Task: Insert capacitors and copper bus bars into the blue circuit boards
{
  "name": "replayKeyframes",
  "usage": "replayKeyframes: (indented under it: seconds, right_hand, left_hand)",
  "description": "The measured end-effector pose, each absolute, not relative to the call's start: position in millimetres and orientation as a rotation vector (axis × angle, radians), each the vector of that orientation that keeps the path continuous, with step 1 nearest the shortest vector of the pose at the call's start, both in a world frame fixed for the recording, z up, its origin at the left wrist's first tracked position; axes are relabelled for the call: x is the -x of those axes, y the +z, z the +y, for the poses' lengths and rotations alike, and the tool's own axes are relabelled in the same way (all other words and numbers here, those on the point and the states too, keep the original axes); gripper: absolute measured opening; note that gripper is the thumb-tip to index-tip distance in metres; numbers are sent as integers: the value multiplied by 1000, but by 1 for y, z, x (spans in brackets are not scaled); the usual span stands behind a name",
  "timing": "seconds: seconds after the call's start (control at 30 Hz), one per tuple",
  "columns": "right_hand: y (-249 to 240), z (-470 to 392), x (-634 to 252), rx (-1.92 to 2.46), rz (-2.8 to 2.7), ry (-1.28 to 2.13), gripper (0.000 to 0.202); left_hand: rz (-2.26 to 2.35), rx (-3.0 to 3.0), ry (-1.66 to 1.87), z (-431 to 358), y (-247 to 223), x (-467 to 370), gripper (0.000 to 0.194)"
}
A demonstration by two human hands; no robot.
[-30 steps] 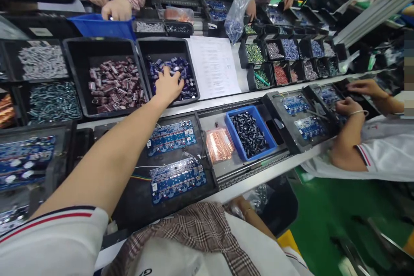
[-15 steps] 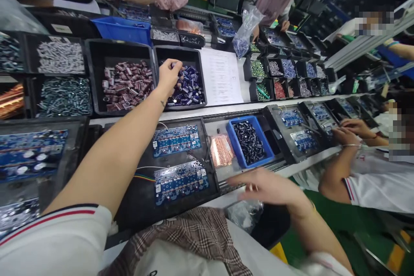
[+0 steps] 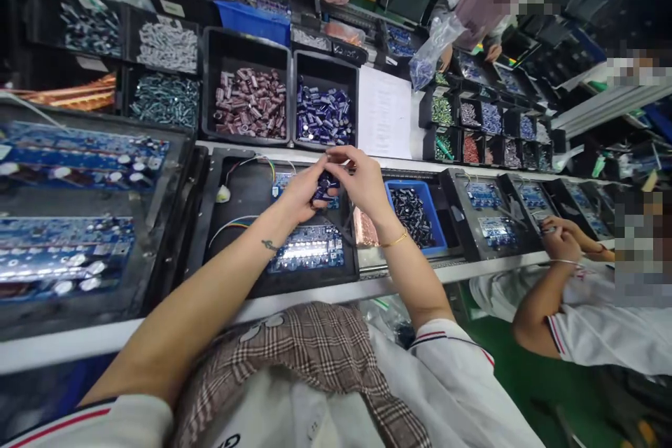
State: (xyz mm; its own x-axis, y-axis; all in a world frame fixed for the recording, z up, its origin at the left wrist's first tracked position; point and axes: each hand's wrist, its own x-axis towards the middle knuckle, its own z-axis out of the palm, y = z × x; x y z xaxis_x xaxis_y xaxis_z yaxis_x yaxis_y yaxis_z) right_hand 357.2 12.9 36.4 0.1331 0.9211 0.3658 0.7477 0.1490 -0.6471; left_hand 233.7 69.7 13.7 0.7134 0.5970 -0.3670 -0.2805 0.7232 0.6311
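My left hand (image 3: 303, 190) is cupped around several dark blue capacitors (image 3: 325, 185), held over a black tray. Bent inward from the other side, my right hand (image 3: 363, 178) has thumb and fingertips pinched on the capacitors; its exact hold is partly hidden. Below the hands lies a blue circuit board (image 3: 309, 248) in the black tray (image 3: 231, 189), with a second circuit board (image 3: 283, 183) behind it, partly covered by my hands. Beyond them stands a black bin of blue capacitors (image 3: 324, 115).
Brown capacitors (image 3: 250, 101) fill a bin further left. A blue box (image 3: 435, 217) of black components stands right of the tray, beside copper-coloured strips (image 3: 365, 227). Populated boards (image 3: 68, 245) lie at left. A printed sheet (image 3: 385, 112) lies behind. A co-worker's hands (image 3: 561, 238) are at right.
My left hand has come out of the blue capacitor bin with several capacitors. My right hand has moved up and left from the table edge to meet it. The view has shifted left.
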Motion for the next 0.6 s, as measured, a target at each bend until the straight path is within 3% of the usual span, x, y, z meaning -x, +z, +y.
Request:
replayKeyframes:
  seconds: [0.2, 0.4, 0.6]
  right_hand:
    - [36, -35, -345, 1677, -2002, 497, 38]
    - [13, -18, -374, 1781, -1927, 459, 23]
    - [-29, 11, -390, 1762, -1959, 554, 25]
  left_hand:
    - [775, -729, 441, 23, 4, -198, 19]
    - [770, -368, 271, 4, -2, -175, 32]
    - [721, -284, 256, 6, -11, -184, 10]
